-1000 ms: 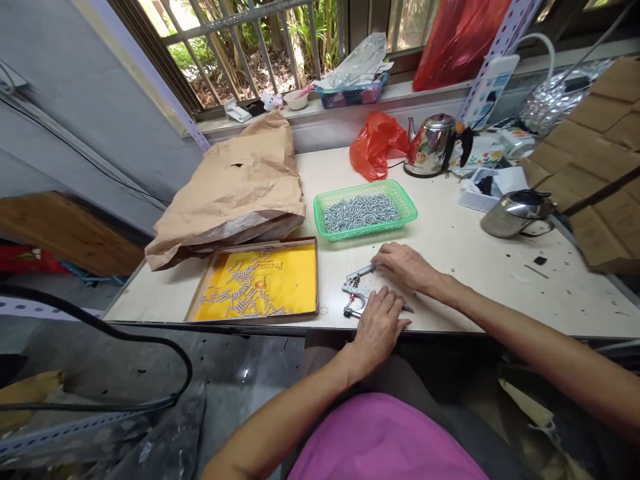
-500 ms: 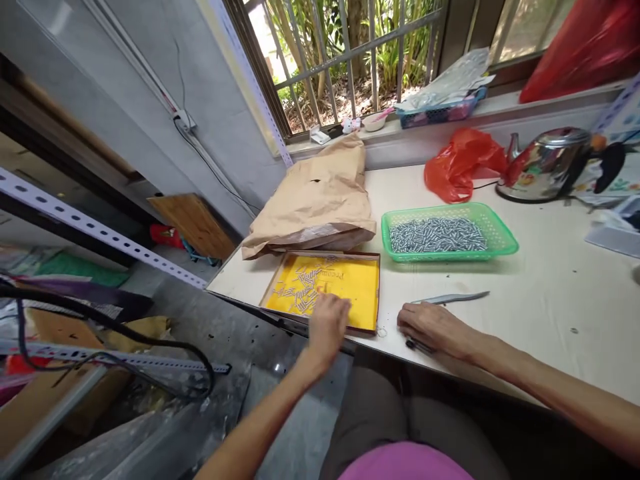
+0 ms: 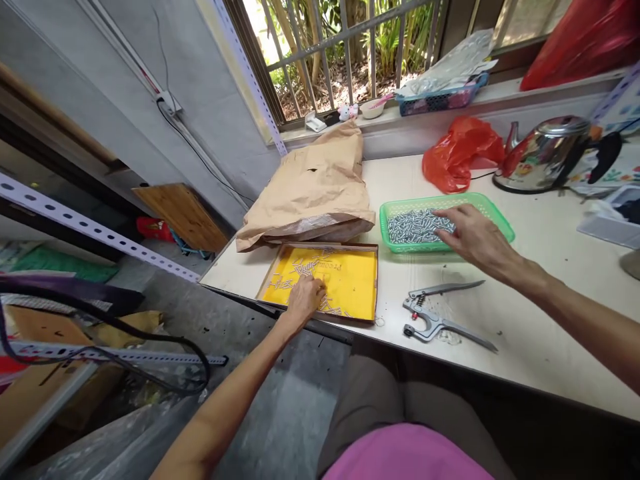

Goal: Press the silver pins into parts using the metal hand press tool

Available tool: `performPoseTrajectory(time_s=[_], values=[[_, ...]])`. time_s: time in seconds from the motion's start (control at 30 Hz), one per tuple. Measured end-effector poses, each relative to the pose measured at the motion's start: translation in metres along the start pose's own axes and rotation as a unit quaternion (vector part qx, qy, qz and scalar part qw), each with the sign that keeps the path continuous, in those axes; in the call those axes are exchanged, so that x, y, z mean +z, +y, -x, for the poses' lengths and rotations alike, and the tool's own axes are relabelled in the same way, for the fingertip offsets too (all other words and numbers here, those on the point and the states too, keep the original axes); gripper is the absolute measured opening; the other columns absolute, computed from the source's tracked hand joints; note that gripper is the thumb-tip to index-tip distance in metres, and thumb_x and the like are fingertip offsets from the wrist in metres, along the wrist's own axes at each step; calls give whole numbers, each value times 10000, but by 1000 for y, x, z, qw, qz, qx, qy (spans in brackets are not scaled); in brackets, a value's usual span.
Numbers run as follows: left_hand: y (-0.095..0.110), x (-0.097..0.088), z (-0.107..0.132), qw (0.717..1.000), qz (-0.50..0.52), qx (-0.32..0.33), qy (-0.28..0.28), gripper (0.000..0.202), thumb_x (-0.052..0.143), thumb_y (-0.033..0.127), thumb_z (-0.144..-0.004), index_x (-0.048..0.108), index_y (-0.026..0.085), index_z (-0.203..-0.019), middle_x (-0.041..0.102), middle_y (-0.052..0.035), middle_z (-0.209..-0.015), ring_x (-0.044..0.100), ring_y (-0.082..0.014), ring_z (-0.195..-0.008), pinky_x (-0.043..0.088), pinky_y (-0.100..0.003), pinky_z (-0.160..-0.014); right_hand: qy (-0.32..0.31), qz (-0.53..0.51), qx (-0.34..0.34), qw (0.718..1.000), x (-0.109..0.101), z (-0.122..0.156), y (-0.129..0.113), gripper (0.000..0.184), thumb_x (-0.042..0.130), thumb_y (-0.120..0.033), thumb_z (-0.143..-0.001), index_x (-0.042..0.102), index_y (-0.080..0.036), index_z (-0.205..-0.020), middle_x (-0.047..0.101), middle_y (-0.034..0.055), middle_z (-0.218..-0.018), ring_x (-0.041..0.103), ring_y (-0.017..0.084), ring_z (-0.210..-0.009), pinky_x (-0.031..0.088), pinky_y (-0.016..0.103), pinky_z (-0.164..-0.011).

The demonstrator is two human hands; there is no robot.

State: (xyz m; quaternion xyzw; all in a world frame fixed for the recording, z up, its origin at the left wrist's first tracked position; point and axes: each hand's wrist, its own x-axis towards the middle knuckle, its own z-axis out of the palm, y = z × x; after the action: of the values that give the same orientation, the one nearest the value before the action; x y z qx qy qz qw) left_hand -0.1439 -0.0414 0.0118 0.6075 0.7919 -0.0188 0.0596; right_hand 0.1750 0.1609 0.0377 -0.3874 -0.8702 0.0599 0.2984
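My left hand (image 3: 306,297) rests in a shallow box (image 3: 360,293) with a yellow bottom, its fingers curled together at the small slim metal pieces (image 3: 306,267) scattered there. Whether it grips any is hidden. Over the right part of a green plastic basket (image 3: 493,217) reaches my right hand (image 3: 473,237), thumb and fingers apart and nothing seen between them. Many small silvery metal pieces (image 3: 413,227) fill that basket, beside the fingertips. Silver hand pliers (image 3: 433,324) with a spring lie spread on the table, nearer to me than the basket.
A large brown paper bag (image 3: 320,190) lies behind the box. At the back are a crumpled red plastic bag (image 3: 463,153) and a metal kettle (image 3: 545,157). The table's front edge (image 3: 370,335) runs just below the box. A grey container (image 3: 613,217) stands at far right.
My right hand has left the pliers and moved up to the green basket, uncovering the pliers. The left hand has shifted left within the box, and some metal pieces there lie differently.
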Motion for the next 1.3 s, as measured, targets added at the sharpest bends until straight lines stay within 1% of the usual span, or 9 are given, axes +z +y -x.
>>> performPoseTrajectory(time_s=[0.13,0.27,0.4,0.57,0.67,0.77,0.93,1.1,1.3], values=[[3,-2,7,1000,-11,-8,-4,234,530,206,-884,681,186,-1061,659,-90,-1025,554,-229,-1039,427,-297,-842,-42,-25,-33,998,-3,60,-17,360,426,-379,-951,585,-196,-1217,605,103,-1120,628,222,-880,516,354,-747],[9,-1,9,997,-24,-68,33,241,557,277,-873,656,156,-1057,658,-103,-1056,573,-240,-1044,444,-297,-804,-92,-29,-8,995,-1,119,-26,328,400,-368,-966,597,-213,-1179,602,84,-1138,640,211,-903,533,331,-731],[13,-3,0,994,-35,-101,18,266,532,347,-884,691,156,-979,680,-115,-1047,605,-256,-1025,446,-308,-778,-147,-33,37,988,8,149,-22,330,374,-355,-976,613,-200,-1141,603,79,-1080,648,189,-856,543,315,-713],[16,-9,-14,990,-42,-131,-33,252,528,315,-864,718,177,-956,710,-117,-1013,647,-261,-966,429,-298,-711,-166,-38,52,984,13,155,-24,350,345,-335,-989,626,-187,-1136,601,77,-1042,642,173,-855,533,296,-729],[20,-13,-19,984,-32,-165,-51,320,503,403,-877,723,176,-930,720,-129,-962,657,-264,-937,425,-301,-699,-165,-26,45,985,13,156,-27,354,351,-358,-989,653,-217,-1107,606,67,-1005,633,174,-834,522,291,-687],[24,-15,-22,982,-37,-180,-50,357,512,452,-865,719,162,-882,720,-144,-948,656,-269,-934,424,-308,-709,-157,-19,36,987,14,158,-28,364,352,-383,-990,677,-236,-1065,611,65,-970,620,180,-824,508,293,-665],[28,-14,-25,985,-49,-155,-53,325,470,362,-896,714,148,-885,712,-162,-975,652,-274,-929,415,-315,-698,-149,-7,13,989,16,160,-29,351,356,-345,-990,689,-234,-1013,619,78,-935,582,197,-851,487,307,-677],[33,-11,-26,986,-50,-155,-31,414,435,449,-909,711,141,-881,706,-176,-942,652,-277,-889,427,-325,-688,-149,25,13,988,15,161,-34,333,363,-317,-990,686,-238,-989,615,76,-892,547,202,-831,453,301,-652],[25,-9,-29,987,-31,-151,-44,213,518,250,-827,702,148,-863,717,-137,-947,656,-249,-900,424,-293,-685,-132,29,8,991,18,165,-36,294,386,-293,-985,677,-255,-984,601,62,-879,521,200,-787,399,291,-597]])
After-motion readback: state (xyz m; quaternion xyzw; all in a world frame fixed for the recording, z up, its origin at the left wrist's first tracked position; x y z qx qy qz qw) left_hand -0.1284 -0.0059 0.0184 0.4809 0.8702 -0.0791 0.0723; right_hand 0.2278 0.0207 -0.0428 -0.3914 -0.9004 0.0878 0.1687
